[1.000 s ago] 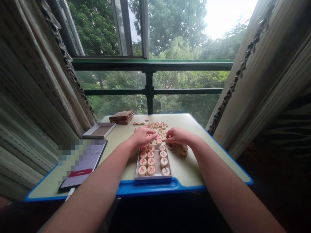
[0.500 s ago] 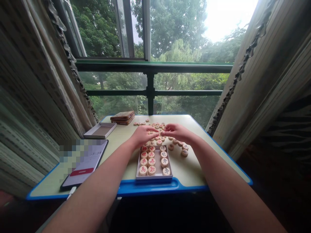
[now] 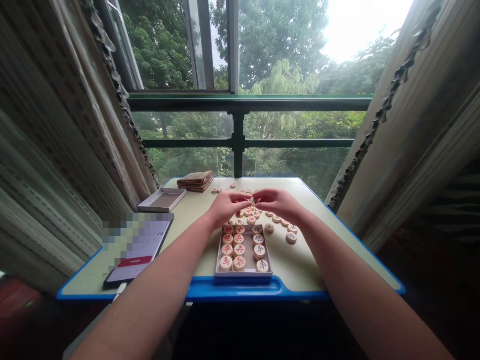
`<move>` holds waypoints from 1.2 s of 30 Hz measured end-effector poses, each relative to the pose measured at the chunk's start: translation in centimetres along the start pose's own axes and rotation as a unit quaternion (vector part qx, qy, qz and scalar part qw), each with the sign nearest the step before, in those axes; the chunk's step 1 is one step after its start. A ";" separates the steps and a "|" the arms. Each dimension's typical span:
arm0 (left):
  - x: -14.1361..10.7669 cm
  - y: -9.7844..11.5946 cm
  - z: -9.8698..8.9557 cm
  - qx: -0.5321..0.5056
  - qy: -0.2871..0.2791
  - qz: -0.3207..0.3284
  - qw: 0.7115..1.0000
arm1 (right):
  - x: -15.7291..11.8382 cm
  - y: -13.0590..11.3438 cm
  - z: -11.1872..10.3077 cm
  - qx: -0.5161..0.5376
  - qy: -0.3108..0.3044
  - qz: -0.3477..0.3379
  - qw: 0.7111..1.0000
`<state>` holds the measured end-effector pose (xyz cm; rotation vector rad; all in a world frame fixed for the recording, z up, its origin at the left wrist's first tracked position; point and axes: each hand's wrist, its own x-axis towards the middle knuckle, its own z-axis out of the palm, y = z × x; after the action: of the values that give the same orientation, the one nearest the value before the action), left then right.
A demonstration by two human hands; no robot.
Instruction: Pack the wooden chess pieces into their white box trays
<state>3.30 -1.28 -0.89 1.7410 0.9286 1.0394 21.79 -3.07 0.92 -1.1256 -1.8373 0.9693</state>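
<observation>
Above the loose pieces, the fingertips of my two hands meet at a round wooden xiangqi piece [image 3: 255,201] with a dark character. My right hand [image 3: 276,204] pinches it from the right. My left hand [image 3: 225,206] is closed at its left edge, thumb and forefinger against it. Just below, a shallow white box [image 3: 249,273] holds xiangqi pieces: two columns of red-marked ones [image 3: 239,250] at left and one column of dark-marked ones [image 3: 259,250] at right. A bare strip runs between them. Loose pieces [image 3: 251,220] lie beyond the box, partly hidden by my hands.
More dark-marked pieces [image 3: 292,237] lie right of the box on the pale, blue-edged table [image 3: 330,270]. A phone [image 3: 140,252] with a cable lies at left. Behind it are an open box lid [image 3: 163,200] and stacked flat boxes [image 3: 195,181]. A railing and window stand beyond.
My hands have come together and risen slightly, with a dark-marked piece now showing between the fingertips. The whole view has shifted a little. The pieces in the box look the same.
</observation>
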 end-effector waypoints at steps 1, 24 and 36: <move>0.0 0.1 0.0 -0.009 0.008 -0.003 1.000 | 0.1 0.1 0.1 -0.005 0.000 -0.012 1.000; 0.2 -0.5 -0.6 0.005 0.077 0.015 0.997 | -11.9 -2.0 3.6 -0.178 -0.015 -0.141 0.974; -0.4 0.1 0.3 0.020 0.025 0.033 0.999 | -11.7 -0.8 3.1 -0.179 -0.047 -0.092 0.978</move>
<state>3.46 -1.78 -0.95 1.7957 0.9340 1.1195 22.55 -14.83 -2.21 -1.1052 -2.2102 0.6073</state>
